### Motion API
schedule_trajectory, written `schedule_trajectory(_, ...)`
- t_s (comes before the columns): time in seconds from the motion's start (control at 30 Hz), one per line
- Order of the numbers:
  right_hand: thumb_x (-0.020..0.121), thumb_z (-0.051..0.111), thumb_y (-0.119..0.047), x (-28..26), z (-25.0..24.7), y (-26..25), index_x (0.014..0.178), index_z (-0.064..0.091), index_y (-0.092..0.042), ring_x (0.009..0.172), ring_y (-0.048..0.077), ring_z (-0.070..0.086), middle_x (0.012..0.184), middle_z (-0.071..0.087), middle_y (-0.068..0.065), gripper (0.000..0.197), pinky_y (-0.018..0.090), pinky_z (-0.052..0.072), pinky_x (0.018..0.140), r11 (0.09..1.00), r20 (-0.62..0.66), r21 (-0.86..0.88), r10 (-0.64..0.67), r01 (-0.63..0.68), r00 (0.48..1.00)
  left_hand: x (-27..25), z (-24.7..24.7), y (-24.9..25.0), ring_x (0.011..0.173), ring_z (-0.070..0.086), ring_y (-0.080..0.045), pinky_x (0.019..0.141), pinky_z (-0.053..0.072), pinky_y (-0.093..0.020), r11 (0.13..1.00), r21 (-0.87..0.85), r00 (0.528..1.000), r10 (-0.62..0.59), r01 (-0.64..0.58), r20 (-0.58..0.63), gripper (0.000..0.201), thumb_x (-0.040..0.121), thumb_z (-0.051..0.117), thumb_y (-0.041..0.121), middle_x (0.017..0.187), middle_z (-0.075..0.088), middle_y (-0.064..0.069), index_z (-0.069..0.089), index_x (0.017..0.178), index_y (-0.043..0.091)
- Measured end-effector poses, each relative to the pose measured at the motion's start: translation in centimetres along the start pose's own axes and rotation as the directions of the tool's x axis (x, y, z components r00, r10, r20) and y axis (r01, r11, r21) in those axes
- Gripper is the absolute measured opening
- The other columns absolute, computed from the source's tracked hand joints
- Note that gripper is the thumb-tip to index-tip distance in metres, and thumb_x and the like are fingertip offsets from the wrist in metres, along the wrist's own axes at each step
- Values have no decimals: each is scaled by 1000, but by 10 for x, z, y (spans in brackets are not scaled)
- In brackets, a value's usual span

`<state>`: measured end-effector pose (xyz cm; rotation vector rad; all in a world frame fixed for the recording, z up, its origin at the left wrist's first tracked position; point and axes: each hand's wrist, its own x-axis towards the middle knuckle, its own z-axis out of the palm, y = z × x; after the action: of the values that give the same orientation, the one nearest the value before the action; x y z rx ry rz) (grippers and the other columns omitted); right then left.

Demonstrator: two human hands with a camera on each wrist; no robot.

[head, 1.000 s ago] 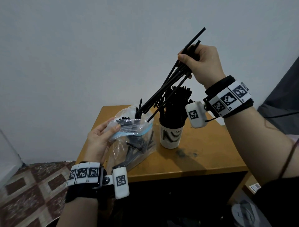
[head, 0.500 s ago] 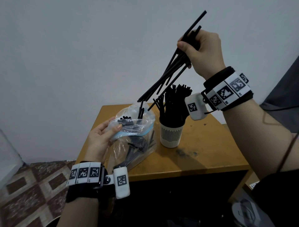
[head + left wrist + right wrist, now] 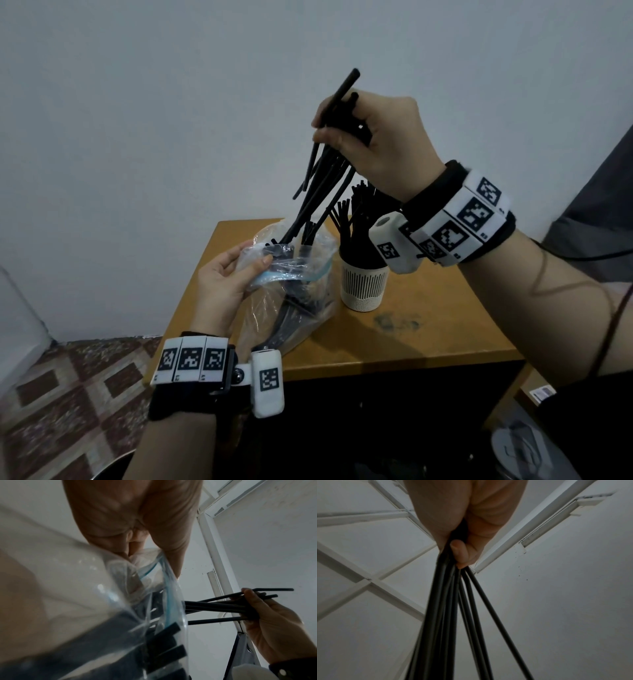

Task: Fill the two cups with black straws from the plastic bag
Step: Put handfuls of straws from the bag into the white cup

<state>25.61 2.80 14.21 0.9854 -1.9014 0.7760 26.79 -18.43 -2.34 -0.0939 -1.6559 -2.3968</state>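
While seen from the head camera, at far left: patterned floor tiles [image 3: 68, 394] beside a wooden table [image 3: 428, 329]. Next, left hand [image 3: 226, 277], thumb and fingers pinched on the blue-edged mouth of the plastic bag [image 3: 291, 294], held open over the table's left part. From the left wrist view, closer: same fingers [image 3: 171, 540] curled on the bag's rim [image 3: 164, 574], blurred black straws inside pressed against the clear film, details hard to make out. Inside the bag, a dark heap of remaining straws, count not readable. Above the bag's mouth, bunch of black straws [image 3: 318, 192] slanted up to the right, lower ends just at or within the opening; cannot tell which, since crumpled film hid the tips. Just right of the bag, white ribbed cup [image 3: 363, 287] upright on the table, crammed with black straws, partly hidden behind the right wrist camera. Second cup not seen in any view. Farther right and higher, right hand [image 3: 376, 144] clenched round the upper part of the bunch, two ends poked out above the fist. Only from the right wrist view: curled finger [image 3: 460, 554] against the bunch [image 3: 447, 615], straws fanned downward, bottom ends cut off by the frame edge, ceiling beams behind.
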Motion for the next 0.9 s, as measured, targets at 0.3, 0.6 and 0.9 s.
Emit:
schedule_trajectory(0.3,87,63,-11,1,-1,-7,91,61,-14,71,-9,61,79,61,-15,6,7,43,67,966,280,204,99,-159,955,-2,3,0,91,70,-29,69,61,-32,999,33,1000,-4,3,21,57,58,78,10,109,69,-16,63,113,10)
schedule_trajectory(0.6,95,50,-6,1,16,21,84,53,-12,63,27,57,80,63,16,13,24,44,48,738,461,323,424,-592,780,-1,8,-3,100,69,-27,78,59,-34,998,60,999,13,-16,49,65,55,80,12,111,70,-12,63,118,11)
schedule_trajectory(0.9,88,62,-9,-30,50,20,86,62,-10,77,23,62,85,62,14,2,21,47,52,379,424,549,643,-745,638,-2,11,-2,105,67,-31,93,52,-46,997,74,999,-2,-1,49,70,51,81,17,113,69,-13,63,118,9)
